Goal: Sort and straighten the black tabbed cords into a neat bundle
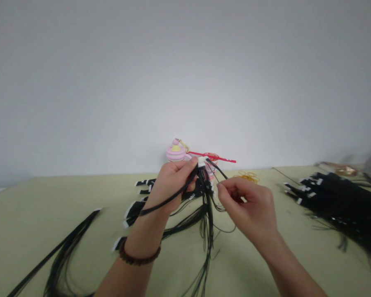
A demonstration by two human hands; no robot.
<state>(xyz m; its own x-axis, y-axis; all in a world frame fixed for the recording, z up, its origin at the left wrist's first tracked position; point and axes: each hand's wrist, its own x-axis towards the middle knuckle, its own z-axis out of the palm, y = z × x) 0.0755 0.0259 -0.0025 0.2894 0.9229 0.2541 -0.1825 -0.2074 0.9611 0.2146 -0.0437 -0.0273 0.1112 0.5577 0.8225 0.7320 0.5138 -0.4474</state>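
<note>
My left hand (170, 183) is raised above the table, fingers closed on a bundle of thin black cords (205, 206) tipped with a small white connector (201, 163). The cords hang down from it to the table. My right hand (245, 202) sits just to the right, thumb and forefinger pinched on a single black cord (218, 168) that runs up to the same bundle. A beaded bracelet (139, 258) circles my left wrist.
More black cords with white tips (136, 208) lie behind my left hand. A loose black bundle (64, 251) lies at the left and a large pile (343, 202) at the right. A pink toy (176, 152), a red stick (216, 156) and yellow rubber bands (249, 176) sit by the wall.
</note>
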